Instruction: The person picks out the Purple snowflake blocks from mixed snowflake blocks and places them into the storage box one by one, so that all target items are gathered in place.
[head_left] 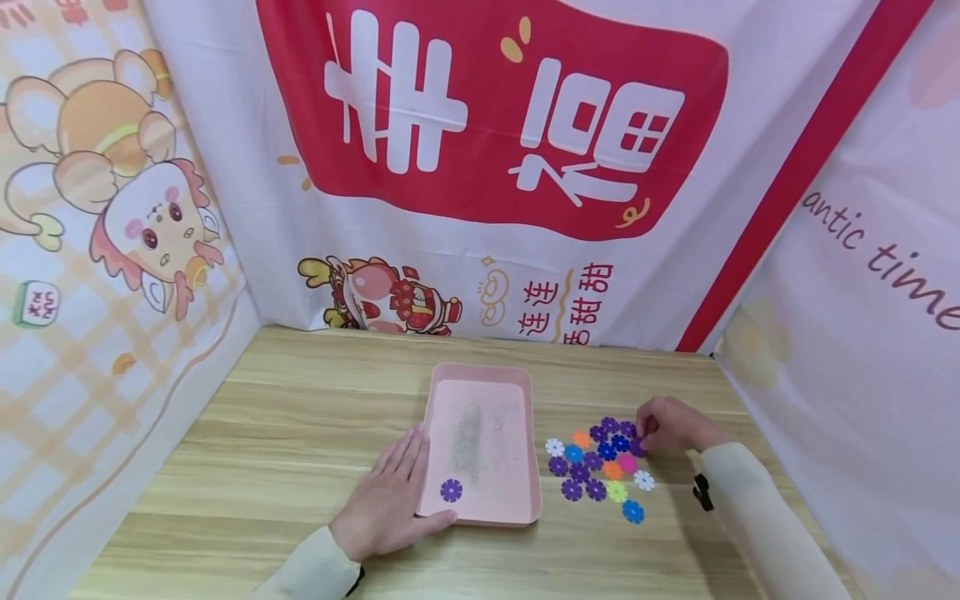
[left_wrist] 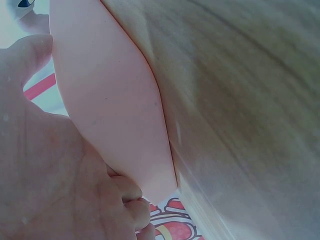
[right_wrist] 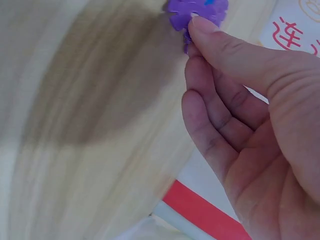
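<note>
My left hand (head_left: 386,500) rests along the near left corner of a pink tray (head_left: 535,467), fingers stretched against its left side and thumb at the front rim. From the left wrist, the tray's outer wall (left_wrist: 110,90) fills the space beside the palm. One purple notched snowflake disc (head_left: 451,490) lies inside the tray. To the right, my right hand (head_left: 667,423) pinches a purple disc (right_wrist: 197,11) between thumb and fingers at the pile's right edge. Purple, blue, orange, pink, white and yellow-green snowflake discs (head_left: 580,472) lie spread on the table beside the tray.
The wooden table (head_left: 285,450) meets a printed cloth backdrop (head_left: 465,275) at the back. Printed cloths also hang at the left and right sides. A blue disc (head_left: 633,511) lies nearest the front of the pile. Grey smudges mark the tray's floor.
</note>
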